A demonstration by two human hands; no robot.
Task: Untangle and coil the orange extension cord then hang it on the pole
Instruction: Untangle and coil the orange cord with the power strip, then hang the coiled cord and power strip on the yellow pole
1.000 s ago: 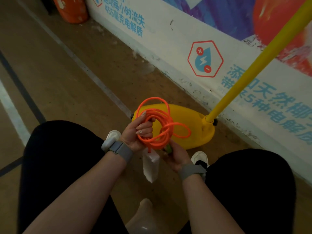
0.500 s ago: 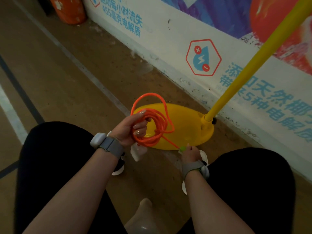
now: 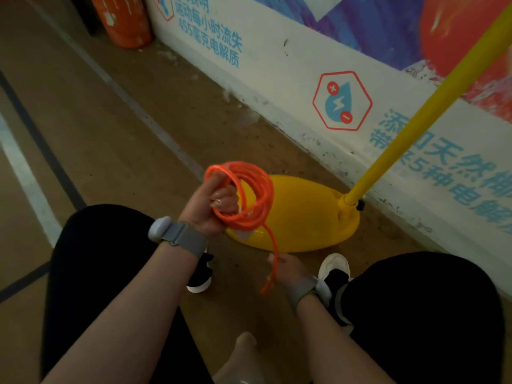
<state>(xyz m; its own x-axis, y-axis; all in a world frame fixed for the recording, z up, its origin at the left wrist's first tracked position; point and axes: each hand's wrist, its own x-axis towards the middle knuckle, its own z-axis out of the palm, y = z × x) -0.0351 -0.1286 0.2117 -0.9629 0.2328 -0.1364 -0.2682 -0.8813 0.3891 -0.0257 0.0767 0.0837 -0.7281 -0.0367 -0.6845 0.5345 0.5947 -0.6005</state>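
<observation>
Clasping the coiled orange cord point(image 3: 246, 220), left hand point(image 3: 205, 210) sits high; right hand point(image 3: 291, 268), lower, pinches its tail.

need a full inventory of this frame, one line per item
orange extension cord: 1, orange, coiled in the air in front of the base, loose tail hanging down
pole: 1, yellow, slanting up to the right from the base
base: 1, yellow, on the floor by the wall
wall banner: 1, white with blue text, along the floor edge
container: 1, orange, top left by the wall
floor: 1, brown with painted lines
shoes: 2, white and black, on the floor
wristbands: 2, grey, one per wrist
left grip: 1, bare hand, holds the coil
right grip: 1, bare hand, pinches the tail
</observation>
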